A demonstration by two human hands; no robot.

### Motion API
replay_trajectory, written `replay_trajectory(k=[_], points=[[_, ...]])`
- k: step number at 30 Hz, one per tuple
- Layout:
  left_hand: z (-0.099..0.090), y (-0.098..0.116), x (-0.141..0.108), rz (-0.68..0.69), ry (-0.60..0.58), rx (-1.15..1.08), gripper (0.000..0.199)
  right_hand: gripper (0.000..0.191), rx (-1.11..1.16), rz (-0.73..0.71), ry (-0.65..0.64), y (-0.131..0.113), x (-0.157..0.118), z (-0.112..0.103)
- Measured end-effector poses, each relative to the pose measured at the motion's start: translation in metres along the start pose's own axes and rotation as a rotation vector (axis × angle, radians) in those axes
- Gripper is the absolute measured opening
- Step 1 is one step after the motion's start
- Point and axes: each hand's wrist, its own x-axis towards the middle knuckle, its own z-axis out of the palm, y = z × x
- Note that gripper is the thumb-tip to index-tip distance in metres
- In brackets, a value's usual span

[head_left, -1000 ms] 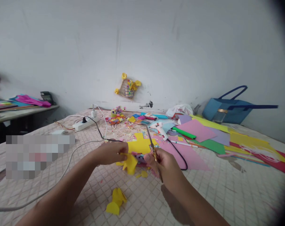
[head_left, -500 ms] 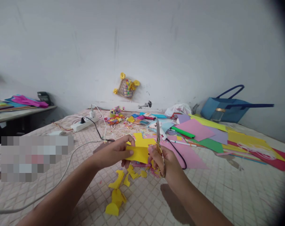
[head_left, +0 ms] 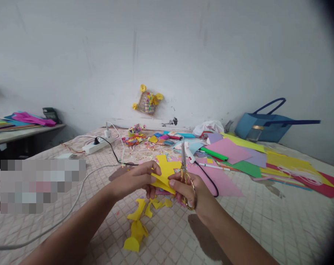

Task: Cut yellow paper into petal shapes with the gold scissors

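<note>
My left hand [head_left: 137,181] pinches the left side of a folded yellow paper [head_left: 164,183]. With thumb and fingertips, my right hand [head_left: 190,189] grips the paper's right edge, and it also holds gold-handled scissors [head_left: 184,167] whose blades point up, away from the paper. Behind the folded piece lies another yellow paper [head_left: 163,162] with notched edges. Yellow offcuts [head_left: 137,209] are scattered on the tabletop in front of my hands.
A white glue gun [head_left: 187,151] with a black cord lies behind the scissors. Coloured sheets [head_left: 227,150] and a blue bag [head_left: 262,127] are at the right. A power strip [head_left: 99,144] and a white cable [head_left: 82,191] are at the left.
The held yellow paper has tilted and its fold has parted a little. My right hand has turned slightly, and the scissors show more broadly, their tips a little lower and further left.
</note>
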Motion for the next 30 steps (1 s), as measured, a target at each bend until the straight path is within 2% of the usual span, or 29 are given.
replay_trajectory(k=[5,11,18,25,30], points=[[0.0003,-0.0005,-0.0002,0.013,-0.001,0.021,0.024,0.028,0.005,0.009,0.007,-0.0021,-0.0021,0.0003],[0.0034,-0.0011,0.0041,-0.008,0.104,0.107,0.015,0.026,0.018,0.004,0.023,-0.0038,-0.0038,0.0014],[0.0076,0.0004,0.0047,-0.006,0.163,0.149,0.010,0.025,0.003,0.023,-0.022,-0.0011,-0.0011,-0.0006],[0.0056,0.0003,0.0051,-0.011,0.159,0.163,0.009,0.021,0.055,0.006,-0.060,-0.0022,-0.0024,-0.0005],[0.0049,0.0013,0.0048,-0.015,0.155,0.174,0.012,0.024,-0.006,0.023,-0.049,-0.0046,-0.0025,-0.0028]])
